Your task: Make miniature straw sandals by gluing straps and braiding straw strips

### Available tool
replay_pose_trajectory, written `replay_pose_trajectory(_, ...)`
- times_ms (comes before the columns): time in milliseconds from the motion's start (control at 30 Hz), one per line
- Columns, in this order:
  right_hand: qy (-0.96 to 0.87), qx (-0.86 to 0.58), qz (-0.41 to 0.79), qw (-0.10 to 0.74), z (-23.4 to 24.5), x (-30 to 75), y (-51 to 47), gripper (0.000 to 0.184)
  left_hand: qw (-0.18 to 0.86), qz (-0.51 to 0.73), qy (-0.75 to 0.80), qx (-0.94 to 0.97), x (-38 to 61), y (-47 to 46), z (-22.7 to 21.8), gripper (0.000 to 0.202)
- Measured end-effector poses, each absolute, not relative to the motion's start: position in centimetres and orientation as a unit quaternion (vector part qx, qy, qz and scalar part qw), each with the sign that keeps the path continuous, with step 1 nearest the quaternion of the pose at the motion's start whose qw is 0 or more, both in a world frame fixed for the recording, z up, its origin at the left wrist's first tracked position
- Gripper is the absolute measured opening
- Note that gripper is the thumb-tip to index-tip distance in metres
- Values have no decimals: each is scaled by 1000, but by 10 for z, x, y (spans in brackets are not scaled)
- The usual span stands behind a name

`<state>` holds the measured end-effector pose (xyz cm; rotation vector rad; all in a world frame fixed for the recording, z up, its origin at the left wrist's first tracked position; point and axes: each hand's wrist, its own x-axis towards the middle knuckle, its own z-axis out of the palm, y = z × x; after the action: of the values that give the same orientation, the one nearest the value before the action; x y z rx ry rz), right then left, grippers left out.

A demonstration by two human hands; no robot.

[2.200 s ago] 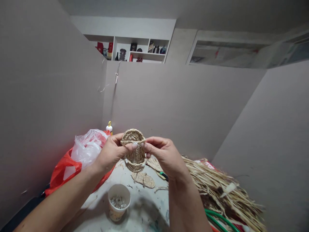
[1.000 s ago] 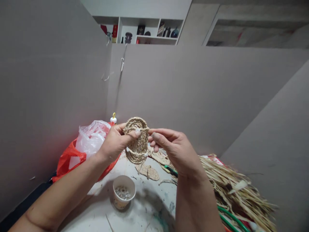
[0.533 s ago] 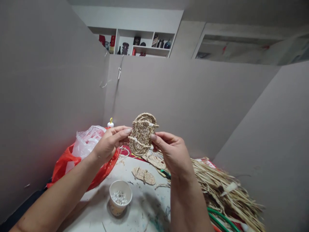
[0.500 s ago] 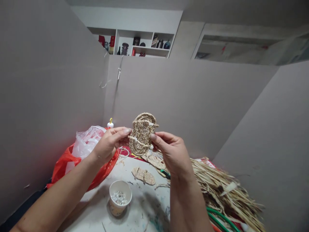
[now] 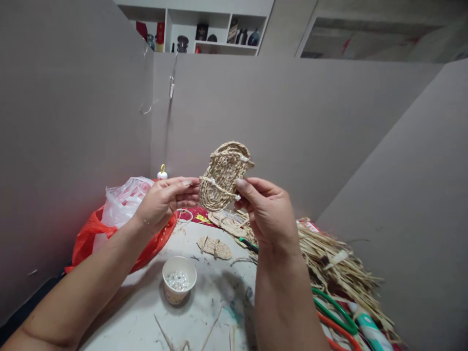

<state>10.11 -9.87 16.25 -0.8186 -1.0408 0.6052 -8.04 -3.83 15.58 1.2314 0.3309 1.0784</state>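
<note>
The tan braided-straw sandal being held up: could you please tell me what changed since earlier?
The left hand drew its thumb off the tan braided-straw sandal; the right hand moved from the upper strap to the right edge. The sandal now leans rightward. The white paper cup stayed put.

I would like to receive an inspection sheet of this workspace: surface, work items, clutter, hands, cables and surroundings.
Surface: white table, stained, with loose fibre strands.
Work items: woven piece with beaded straps, held above the table; smaller woven piece and paper cup of beads on it.
Clutter: straw bundle at right; red bag at left.
Left hand: fingers extended by the woven piece's left edge; contact unclear.
Right hand: pinches its right edge.
Cables: white loop near the table's far edge; cord or cable, cannot tell.
Surroundings: grey walls; shelf with objects, high up.
</note>
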Motion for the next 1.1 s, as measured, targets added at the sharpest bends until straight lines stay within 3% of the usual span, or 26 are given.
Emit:
replay_pose_trajectory(267, -488, -385, 279, 732, 164, 104, -101, 15, 593, 535, 166, 578, -75, -37, 148, 11)
replay_pose_trajectory(567, -512, -378, 317, 703, 166, 100, -104, 21, 636, 524, 134, 551, -72, -34, 148, 35)
replay_pose_trajectory(800, -525, -382, 325, 688, 163, 100, -104, 22, 613, 564, 150, 533, -77, -36, 150, 51)
replay_pose_trajectory(1100, -558, -387, 319, 661, 162, 98, -101, 21, 563, 543, 187, 595, -89, -42, 153, 22)
